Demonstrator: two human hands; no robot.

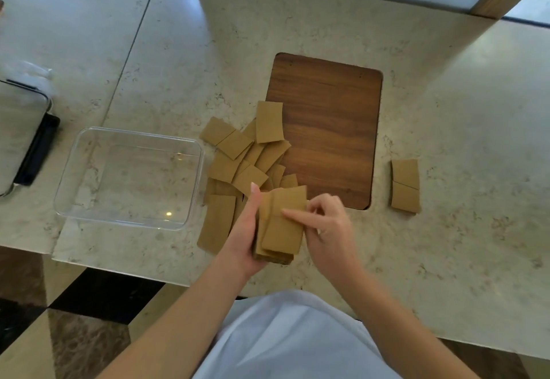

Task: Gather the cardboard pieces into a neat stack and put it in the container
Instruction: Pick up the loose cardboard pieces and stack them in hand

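A: Where is the stack (278, 229) sitting, and which way is it pointing?

B: It is resting in the left hand (247, 235), just above the near edge of the marble surface (446, 110), its long axis running away from the person. The left grip is clasping the stack along its left side, thumb lying up the edge.

A: And the right hand (330, 223)?

B: Its fingers are pinching the top piece (290, 200), which is lying tilted and jutting past the far end of the stack.

A: What is lying around it?

B: Loose cardboard pieces (241, 158) are overlapping in a heap just beyond the hands, pointing every way, one reaching onto the wooden board (330, 128). Two more pieces (405, 185) are lying end to end, well apart to the right. The clear container (74, 176) is standing just left of the heap.
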